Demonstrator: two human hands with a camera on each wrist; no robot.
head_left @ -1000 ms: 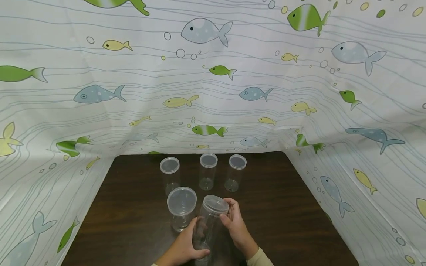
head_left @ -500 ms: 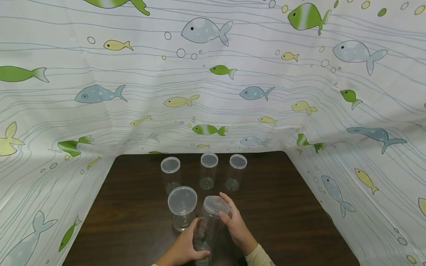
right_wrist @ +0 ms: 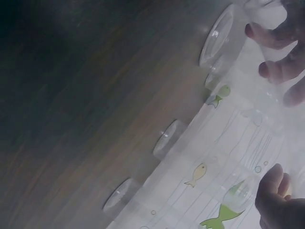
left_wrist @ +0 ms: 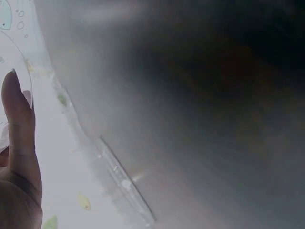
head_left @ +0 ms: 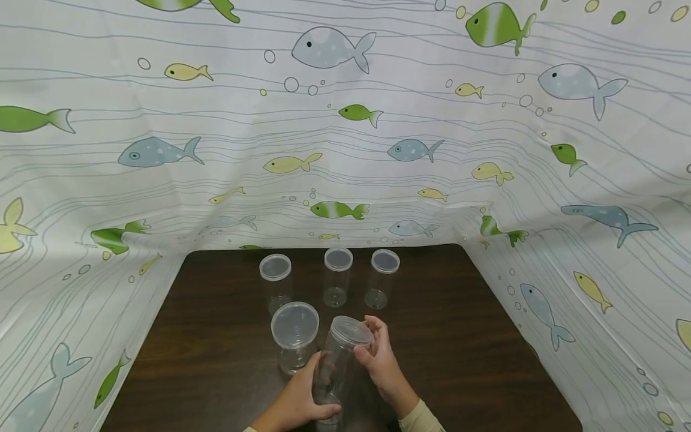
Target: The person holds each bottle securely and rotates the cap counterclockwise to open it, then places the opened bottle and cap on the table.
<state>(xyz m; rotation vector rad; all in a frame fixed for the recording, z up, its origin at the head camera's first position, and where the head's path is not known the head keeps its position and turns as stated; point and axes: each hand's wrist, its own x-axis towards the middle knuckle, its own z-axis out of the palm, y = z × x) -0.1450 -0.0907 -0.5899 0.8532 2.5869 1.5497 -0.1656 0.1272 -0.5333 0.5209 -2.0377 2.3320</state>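
Head view, read left to right: we note a pale sheet printed with fish [head_left: 40,300] at the left side, then the dark wood-grained table [head_left: 205,360]. On it a back-left jar [head_left: 276,285] stands upright, and nearer us a wide jar [head_left: 295,342], both clear and lidded. Just beside the wide jar, the left hand [head_left: 305,399] grips the lower body of the held jar [head_left: 336,378], thumb and fingers wrapped round it. The held jar is tilted over the near middle of the table; we cannot tell whether its base touches the surface. Behind it stands the back-middle jar [head_left: 337,282]. The right hand [head_left: 385,369] pinches the lid [head_left: 351,332] of the held jar, thumb at the near edge, fingers at the far side; the back-right jar [head_left: 381,285] stands beyond. A pale sleeve [head_left: 421,419] ends at that wrist.

Left wrist view: we get one digit up close against a curved clear edge, but little else of the grip. Right wrist view: we see jar bases low against the table, which the head view shows only from above, and blurred fingertips along the right edge
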